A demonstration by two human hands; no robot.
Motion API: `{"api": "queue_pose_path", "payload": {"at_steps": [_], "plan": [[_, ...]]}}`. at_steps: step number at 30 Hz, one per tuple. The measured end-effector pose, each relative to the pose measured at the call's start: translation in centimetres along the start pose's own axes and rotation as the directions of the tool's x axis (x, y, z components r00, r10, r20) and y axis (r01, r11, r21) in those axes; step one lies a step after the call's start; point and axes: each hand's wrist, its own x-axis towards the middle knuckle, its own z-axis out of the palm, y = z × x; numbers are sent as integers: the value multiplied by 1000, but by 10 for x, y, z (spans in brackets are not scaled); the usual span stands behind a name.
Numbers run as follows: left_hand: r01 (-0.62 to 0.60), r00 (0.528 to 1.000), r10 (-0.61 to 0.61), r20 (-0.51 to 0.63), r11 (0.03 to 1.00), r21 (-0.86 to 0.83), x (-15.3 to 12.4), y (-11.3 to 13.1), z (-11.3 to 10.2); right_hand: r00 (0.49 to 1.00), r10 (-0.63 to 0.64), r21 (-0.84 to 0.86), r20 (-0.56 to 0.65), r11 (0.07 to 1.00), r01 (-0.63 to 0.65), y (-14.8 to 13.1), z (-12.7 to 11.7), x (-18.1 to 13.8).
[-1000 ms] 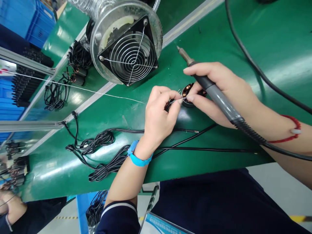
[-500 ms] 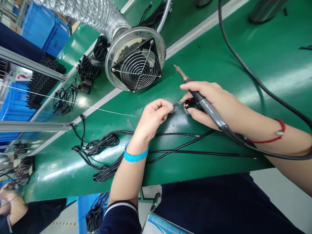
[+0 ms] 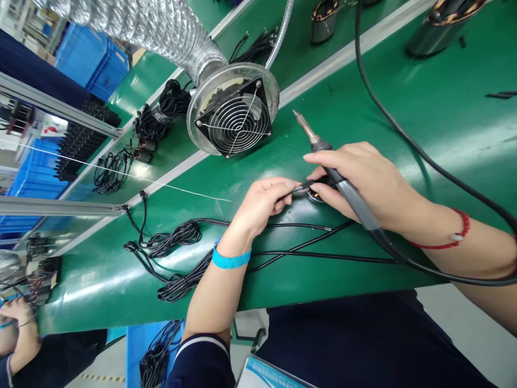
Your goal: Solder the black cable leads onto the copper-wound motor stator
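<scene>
My left hand [image 3: 266, 202], with a blue wristband, pinches thin insulated wires [image 3: 298, 188] between thumb and fingertips. My right hand [image 3: 363, 180] is wrapped around a soldering iron [image 3: 352, 200], whose bare metal tip points up and away from the wires. The right thumb and fingertips also close around a black piece at the wires' far end; whether it is sleeving or cable is hard to make out. Just under those fingertips sits a small round metal part with copper winding [image 3: 315, 196], mostly hidden by the hand.
A fume extractor fan [image 3: 238, 126] on a silver duct hangs beyond my hands. Coiled black power cords [image 3: 177, 237] lie at left, with cable ends [image 3: 307, 226] running across the green bench. A solder strand [image 3: 181, 188] stretches in from the left. Wound stators [image 3: 438, 32] stand at upper right.
My right fingertips have closed in on the wires at my left fingers, and the gap between the hands has narrowed. The camera view has shifted slightly. The iron remains in my right hand.
</scene>
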Motion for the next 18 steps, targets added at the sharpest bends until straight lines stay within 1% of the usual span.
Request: {"api": "queue_pose_path", "payload": {"at_steps": [3,5,8,10,11,13,14,15,16,18], "plan": [[34,996,-40,85,997,74,0,-2,3,998,23,-14,-54,1000,-24,-1,5,-1],[1,995,-17,99,988,156,0,-4,10,996,48,-18,-75,999,-50,-2,9,0],[-139,990,131,48,945,296,-1,-4,15,990,21,-25,-138,999,-24,-6,12,3],[-210,974,227,7,888,409,-4,1,8,979,-34,-14,-199,999,32,-8,9,6],[-223,966,258,-14,860,459,-5,5,0,972,-50,-13,-230,999,48,-7,7,8],[-202,952,293,-87,817,541,-7,13,-20,951,-74,-36,-299,997,66,-1,0,12],[-175,939,311,-150,803,569,-8,17,-33,947,-69,-43,-314,997,58,5,-2,14],[-144,916,332,-224,796,589,-7,21,-47,928,-69,-42,-365,997,57,12,-4,16],[-111,883,356,-305,791,601,-7,24,-61,921,-54,-26,-385,999,48,20,-4,17],[-57,791,409,-455,790,610,-7,31,-89,918,52,61,-394,998,-30,36,1,17]]}}
